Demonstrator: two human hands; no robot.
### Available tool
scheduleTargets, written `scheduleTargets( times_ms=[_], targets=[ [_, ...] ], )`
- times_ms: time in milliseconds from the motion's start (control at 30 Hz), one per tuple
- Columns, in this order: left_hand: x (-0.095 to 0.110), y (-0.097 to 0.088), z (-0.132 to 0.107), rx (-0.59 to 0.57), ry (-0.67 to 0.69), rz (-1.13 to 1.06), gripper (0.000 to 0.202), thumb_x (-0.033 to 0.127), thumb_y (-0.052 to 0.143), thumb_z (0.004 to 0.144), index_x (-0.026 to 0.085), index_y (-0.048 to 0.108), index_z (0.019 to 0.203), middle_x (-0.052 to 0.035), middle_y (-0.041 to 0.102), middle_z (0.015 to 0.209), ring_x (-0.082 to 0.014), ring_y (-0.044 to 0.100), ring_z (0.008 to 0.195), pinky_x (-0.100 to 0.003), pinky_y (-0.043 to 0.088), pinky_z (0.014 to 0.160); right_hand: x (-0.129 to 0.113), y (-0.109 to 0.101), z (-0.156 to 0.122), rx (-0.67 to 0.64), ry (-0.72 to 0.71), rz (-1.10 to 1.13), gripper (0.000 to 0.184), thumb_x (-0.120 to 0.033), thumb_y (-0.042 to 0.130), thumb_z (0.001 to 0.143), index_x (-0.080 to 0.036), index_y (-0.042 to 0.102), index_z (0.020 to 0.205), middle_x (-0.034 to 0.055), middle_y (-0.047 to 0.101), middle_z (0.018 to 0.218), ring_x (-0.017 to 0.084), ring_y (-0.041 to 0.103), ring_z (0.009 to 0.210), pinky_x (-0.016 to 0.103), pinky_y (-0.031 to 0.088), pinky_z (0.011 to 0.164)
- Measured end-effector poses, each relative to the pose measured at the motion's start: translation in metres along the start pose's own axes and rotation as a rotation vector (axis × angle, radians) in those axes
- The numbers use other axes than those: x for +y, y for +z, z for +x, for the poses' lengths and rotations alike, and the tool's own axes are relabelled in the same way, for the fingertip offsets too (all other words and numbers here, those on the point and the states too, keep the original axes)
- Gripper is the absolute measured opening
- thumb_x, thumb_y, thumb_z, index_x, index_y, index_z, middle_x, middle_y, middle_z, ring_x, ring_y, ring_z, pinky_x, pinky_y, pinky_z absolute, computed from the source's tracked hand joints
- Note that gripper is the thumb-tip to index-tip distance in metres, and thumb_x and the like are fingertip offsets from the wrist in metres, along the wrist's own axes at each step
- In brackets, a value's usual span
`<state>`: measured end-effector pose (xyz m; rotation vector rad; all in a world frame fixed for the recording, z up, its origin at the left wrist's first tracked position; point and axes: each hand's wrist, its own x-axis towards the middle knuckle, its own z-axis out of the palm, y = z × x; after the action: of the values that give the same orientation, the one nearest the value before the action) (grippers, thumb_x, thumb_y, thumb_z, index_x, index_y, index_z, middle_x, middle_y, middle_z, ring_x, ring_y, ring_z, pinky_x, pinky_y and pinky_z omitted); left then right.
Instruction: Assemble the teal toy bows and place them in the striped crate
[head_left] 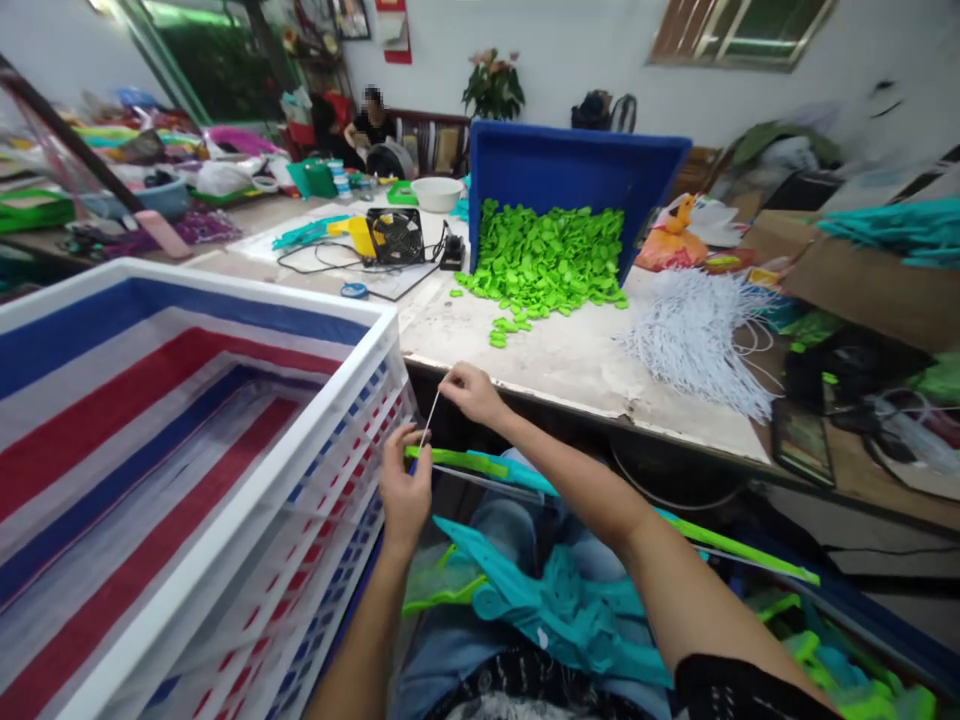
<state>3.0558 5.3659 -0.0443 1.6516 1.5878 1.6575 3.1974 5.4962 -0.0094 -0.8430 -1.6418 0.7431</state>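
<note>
My left hand (405, 488) is closed around the tip of a long green and teal plastic bow (487, 463), which looks like a toy. The bow lies across my lap, partly hidden behind my right forearm, with a white string along its underside. My right hand (474, 393) pinches the end of a white cord (430, 417) and holds it taut, up and away from the bow's tip. Several teal plastic pieces (559, 600) rest on my lap below.
A large white crate (390, 330) with a striped liner stands at left. On the table (570, 385), a tipped blue bin (577, 165) spills small green plastic parts (547, 255). White cords (697, 335), a black fan (395, 237) and a phone (802, 440) lie around. Someone (373, 122) sits far back.
</note>
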Motion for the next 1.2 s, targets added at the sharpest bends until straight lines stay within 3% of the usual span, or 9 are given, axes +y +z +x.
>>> scheduleTargets(
  times_ms=[133, 200, 300, 367, 433, 567, 700, 833, 1200],
  targets=[
    [0.009, 0.002, 0.005, -0.197, 0.021, -0.035, 0.021, 0.037, 0.06, 0.08, 0.018, 0.07, 0.083, -0.006, 0.065, 0.092, -0.0188, 0.06, 0.092, -0.03, 0.046, 0.085, -0.01, -0.019, 0.028, 0.419, 0.227, 0.146, 0.015, -0.016, 0.057, 0.073, -0.018, 0.049, 0.061, -0.0029, 0.051, 0.064, 0.013, 0.05, 0.068, 0.028, 0.044, 0.071],
    [0.014, 0.002, 0.017, -0.238, -0.146, -0.143, 0.029, 0.044, 0.063, 0.076, 0.018, 0.072, 0.083, -0.0066, 0.066, 0.091, -0.0202, 0.061, 0.092, -0.031, 0.048, 0.084, -0.029, -0.013, 0.01, 0.362, 0.028, 0.174, 0.013, -0.02, 0.057, 0.077, -0.019, 0.053, 0.065, -0.0008, 0.054, 0.069, 0.014, 0.052, 0.072, 0.029, 0.045, 0.073],
    [0.02, -0.001, 0.039, -0.218, -0.483, -0.453, 0.04, 0.052, 0.07, 0.065, 0.018, 0.07, 0.086, -0.0049, 0.068, 0.085, -0.0193, 0.063, 0.082, -0.029, 0.051, 0.074, -0.048, 0.015, -0.041, 0.055, -0.389, 0.065, 0.013, -0.027, 0.058, 0.083, -0.02, 0.059, 0.072, 0.0039, 0.061, 0.085, 0.017, 0.054, 0.093, 0.034, 0.044, 0.089],
    [0.022, -0.008, 0.051, -0.228, -0.59, -0.497, 0.043, 0.045, 0.08, 0.049, 0.018, 0.069, 0.081, -0.0028, 0.067, 0.078, -0.0178, 0.062, 0.074, -0.026, 0.051, 0.066, -0.045, 0.036, -0.068, -0.015, -0.423, 0.018, 0.01, -0.027, 0.061, 0.083, -0.02, 0.061, 0.076, 0.005, 0.061, 0.091, 0.018, 0.053, 0.101, 0.036, 0.042, 0.096],
    [0.024, -0.018, 0.059, -0.226, -0.511, -0.296, 0.04, 0.037, 0.082, 0.041, 0.017, 0.068, 0.073, -0.0031, 0.067, 0.078, -0.0179, 0.061, 0.073, -0.024, 0.05, 0.062, -0.034, 0.052, -0.082, 0.01, -0.328, 0.046, 0.008, -0.026, 0.066, 0.08, -0.02, 0.062, 0.076, 0.0047, 0.06, 0.093, 0.017, 0.055, 0.1, 0.035, 0.043, 0.096],
    [0.028, -0.032, 0.058, -0.145, -0.248, 0.12, 0.031, 0.039, 0.074, 0.054, 0.018, 0.071, 0.078, -0.0043, 0.069, 0.08, -0.0177, 0.06, 0.071, -0.022, 0.046, 0.053, -0.014, 0.068, -0.086, 0.129, -0.099, 0.216, 0.009, -0.026, 0.071, 0.074, -0.02, 0.065, 0.073, 0.0026, 0.059, 0.089, 0.014, 0.059, 0.088, 0.027, 0.048, 0.084],
    [0.029, -0.028, 0.048, -0.036, -0.454, -0.16, 0.037, 0.035, 0.077, 0.052, 0.02, 0.067, 0.084, 0.0004, 0.069, 0.074, -0.0115, 0.056, 0.056, -0.018, 0.04, 0.042, -0.015, 0.075, -0.084, 0.237, -0.021, 0.345, 0.005, -0.024, 0.07, 0.073, -0.019, 0.068, 0.072, 0.0009, 0.058, 0.082, 0.013, 0.059, 0.08, 0.022, 0.049, 0.072],
    [0.026, -0.026, 0.049, -0.092, -0.631, -0.295, 0.044, 0.026, 0.084, 0.037, 0.017, 0.069, 0.077, 0.0001, 0.07, 0.072, -0.012, 0.06, 0.06, -0.016, 0.047, 0.044, -0.021, 0.071, -0.081, 0.278, 0.019, 0.369, 0.002, -0.021, 0.07, 0.072, -0.019, 0.069, 0.071, 0.0001, 0.056, 0.081, 0.012, 0.058, 0.076, 0.021, 0.048, 0.065],
    [0.041, -0.032, 0.047, -0.283, -0.565, -0.273, 0.049, 0.041, 0.088, 0.038, 0.01, 0.071, 0.071, -0.0013, 0.06, 0.054, -0.0093, 0.05, 0.048, -0.018, 0.041, 0.042, -0.025, 0.067, -0.083, 0.251, -0.12, 0.249, 0.017, -0.031, 0.059, 0.085, -0.022, 0.074, 0.087, 0.0035, 0.057, 0.088, 0.014, 0.058, 0.083, 0.025, 0.049, 0.077]
  ],
)
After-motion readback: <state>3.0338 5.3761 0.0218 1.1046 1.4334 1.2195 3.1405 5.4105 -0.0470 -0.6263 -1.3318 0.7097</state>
